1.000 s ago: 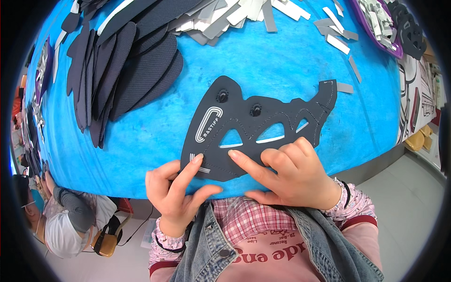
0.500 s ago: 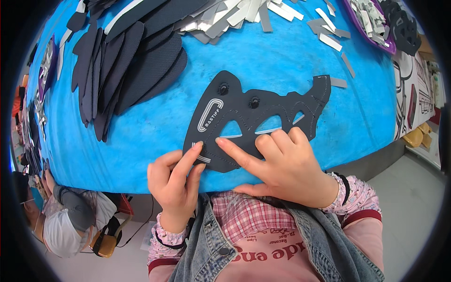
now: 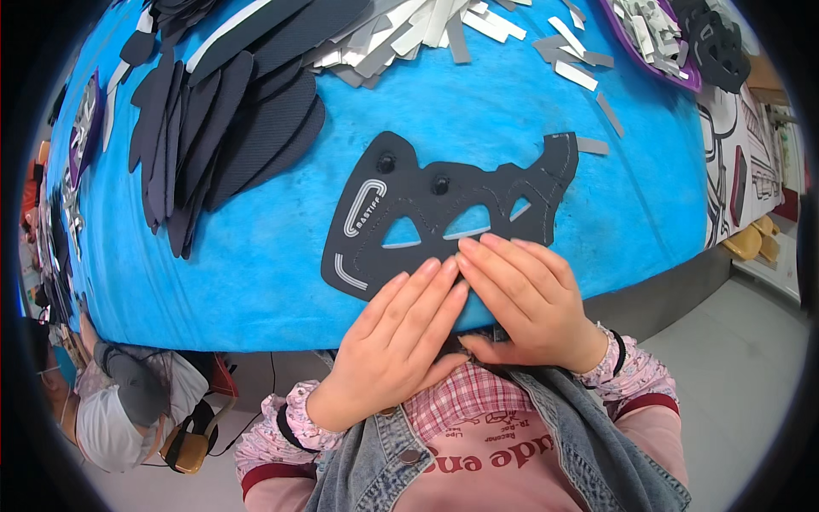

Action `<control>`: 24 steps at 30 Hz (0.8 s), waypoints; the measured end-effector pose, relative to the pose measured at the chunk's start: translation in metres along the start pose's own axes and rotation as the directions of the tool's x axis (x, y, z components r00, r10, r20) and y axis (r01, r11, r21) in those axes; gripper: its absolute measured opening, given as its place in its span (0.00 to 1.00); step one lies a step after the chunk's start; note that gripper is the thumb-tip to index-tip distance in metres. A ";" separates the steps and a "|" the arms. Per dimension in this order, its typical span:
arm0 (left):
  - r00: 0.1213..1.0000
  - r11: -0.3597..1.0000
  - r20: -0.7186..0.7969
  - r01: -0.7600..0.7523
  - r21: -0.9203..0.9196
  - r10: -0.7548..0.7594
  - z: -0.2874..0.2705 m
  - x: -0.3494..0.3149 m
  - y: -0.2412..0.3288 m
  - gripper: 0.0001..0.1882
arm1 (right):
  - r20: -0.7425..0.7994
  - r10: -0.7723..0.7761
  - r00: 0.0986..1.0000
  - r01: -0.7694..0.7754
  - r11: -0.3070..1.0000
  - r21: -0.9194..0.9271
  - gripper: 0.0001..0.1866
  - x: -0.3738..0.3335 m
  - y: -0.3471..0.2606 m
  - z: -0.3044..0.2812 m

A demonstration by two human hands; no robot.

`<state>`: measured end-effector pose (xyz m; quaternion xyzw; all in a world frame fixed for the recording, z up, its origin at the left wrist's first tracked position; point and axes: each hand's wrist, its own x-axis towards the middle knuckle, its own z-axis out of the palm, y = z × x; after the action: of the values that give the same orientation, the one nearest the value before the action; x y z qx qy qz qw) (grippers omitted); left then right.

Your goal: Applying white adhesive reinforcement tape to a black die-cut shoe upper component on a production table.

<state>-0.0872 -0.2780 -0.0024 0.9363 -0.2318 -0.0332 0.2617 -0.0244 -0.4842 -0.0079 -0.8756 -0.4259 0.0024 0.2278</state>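
Head view: a flat black cut-out panel of synthetic sheet with triangular windows and two small studs (image 3: 444, 209) is seen lying on the bright blue felt-covered table (image 3: 256, 282), its near edge close to the table's front edge. The left hand (image 3: 397, 341) and the right hand (image 3: 529, 299) are both laid open, fingers extended and pressed flat on the panel's lower edge; nothing is gripped.

A slip is judged possible: with pressure applied so near the table's edge, the panel could be pushed askew or dragged off toward the lap (the felt may give some grip, which cannot be confirmed). A crease at the narrow bars between the windows could also be caused by uneven pressing.

The panel's near edge is hidden beneath the fingers, so whatever lies under them cannot be made out. The fan of dark oval fabric pieces (image 3: 222, 128) and the scattered grey strips (image 3: 426, 34) are cut off at the upper rim, and their number cannot be told.
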 end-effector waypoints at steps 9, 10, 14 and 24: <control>1.000 0.994 -0.004 -0.008 0.110 0.009 -0.002 0.006 0.003 0.34 | 0.009 0.024 1.000 -0.024 0.999 0.032 0.33 0.001 0.001 -0.006; 1.000 0.995 -0.006 -0.018 0.101 0.018 -0.002 0.005 0.002 0.35 | 0.026 0.024 0.999 -0.025 0.999 0.032 0.33 0.001 0.000 -0.006; 0.998 0.996 -0.032 0.051 0.080 -0.049 -0.001 0.002 -0.001 0.42 | 0.020 0.027 0.999 -0.028 0.998 0.060 0.33 0.002 -0.001 -0.009; 0.995 0.986 -0.088 -0.028 0.167 0.043 0.008 0.016 0.001 0.43 | -0.241 0.093 0.966 -0.136 0.976 -0.167 0.23 0.025 0.030 -0.056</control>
<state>-0.0750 -0.2897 -0.0082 0.9511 -0.2382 0.0338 0.1939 0.0248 -0.5040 0.0350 -0.9104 -0.3432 -0.1254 0.1941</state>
